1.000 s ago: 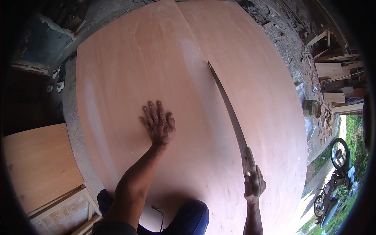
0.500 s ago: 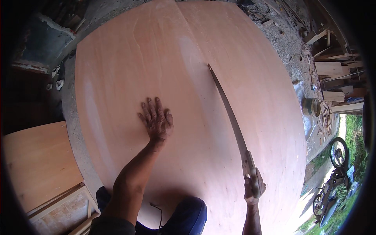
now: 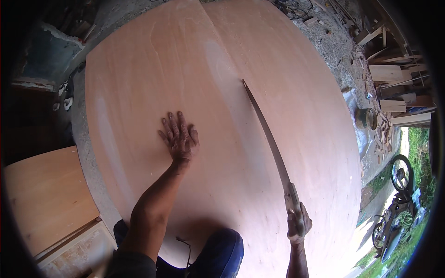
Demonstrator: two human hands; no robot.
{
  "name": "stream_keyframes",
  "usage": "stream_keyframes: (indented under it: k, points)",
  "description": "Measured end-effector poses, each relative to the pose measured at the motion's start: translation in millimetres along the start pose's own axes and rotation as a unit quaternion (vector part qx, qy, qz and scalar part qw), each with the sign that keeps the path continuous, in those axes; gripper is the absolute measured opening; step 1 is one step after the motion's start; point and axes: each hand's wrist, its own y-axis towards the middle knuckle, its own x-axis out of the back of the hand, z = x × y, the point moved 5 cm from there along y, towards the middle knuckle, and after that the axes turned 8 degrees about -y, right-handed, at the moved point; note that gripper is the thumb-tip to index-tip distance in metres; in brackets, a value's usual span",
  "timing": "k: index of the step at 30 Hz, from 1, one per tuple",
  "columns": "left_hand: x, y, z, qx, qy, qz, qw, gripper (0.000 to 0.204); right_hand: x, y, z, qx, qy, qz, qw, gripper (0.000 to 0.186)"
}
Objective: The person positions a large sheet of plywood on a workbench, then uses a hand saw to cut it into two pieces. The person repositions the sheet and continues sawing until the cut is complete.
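A large reddish-brown plywood sheet (image 3: 139, 83) lies under both of my hands and under my knee. My left hand (image 3: 180, 139) presses flat on it, fingers spread, left of a handsaw (image 3: 266, 132). The saw's handle is wrapped in the fingers of my right hand (image 3: 299, 224) at the lower right. Its long, narrow blade runs up and leftward, with the tip at the end of a straight line (image 3: 218, 30) that comes down from the sheet's far edge. Whether the teeth sit in the wood is too small to tell.
A paler wooden panel (image 3: 46, 190) lies at the lower left, beside a framed piece. On the right are wood offcuts (image 3: 389, 74), a round tin (image 3: 368, 119) and, outside, a motorcycle (image 3: 394, 217). Shoes (image 3: 68, 103) stand near the left wall.
The saw and my right hand have shifted slightly down and left in the picture. The whole view has also drifted a little. My left hand stays flat on the sheet.
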Motion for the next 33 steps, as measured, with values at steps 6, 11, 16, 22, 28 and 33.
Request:
stream_keyframes:
  k: [6,11,16,22,28,33]
  points:
    - [4.5,12.2,-12.2,0.004,-0.014,0.018,1.0,0.067,-83.2,177.8,30.2,-0.078,0.209,-0.026,0.974,0.046]
    - [-3.6,-5.3,3.9,0.004,-0.019,-0.01,1.0,0.067,15.6,-18.6,-11.4,0.014,-0.005,0.029,0.999,0.052]
    - [-1.4,2.0,-7.5,-0.002,-0.005,-0.009,1.0,0.066,-16.8,13.5,-7.2,-0.034,0.017,0.016,0.999,0.048]
    - [-3.4,3.9,-3.5,0.014,0.001,0.031,0.999,0.067,-61.2,113.2,12.1,-0.059,0.157,0.014,0.986,0.049]
    - [-6.5,-2.2,6.4,-0.007,0.007,-0.02,1.0,0.068,39.4,-62.2,-7.6,-0.008,-0.019,0.037,0.999,0.049]
    - [-3.7,2.7,-10.4,-0.01,-0.01,-0.011,1.0,0.066,-56.4,92.1,9.4,0.0,0.122,-0.04,0.992,0.05]
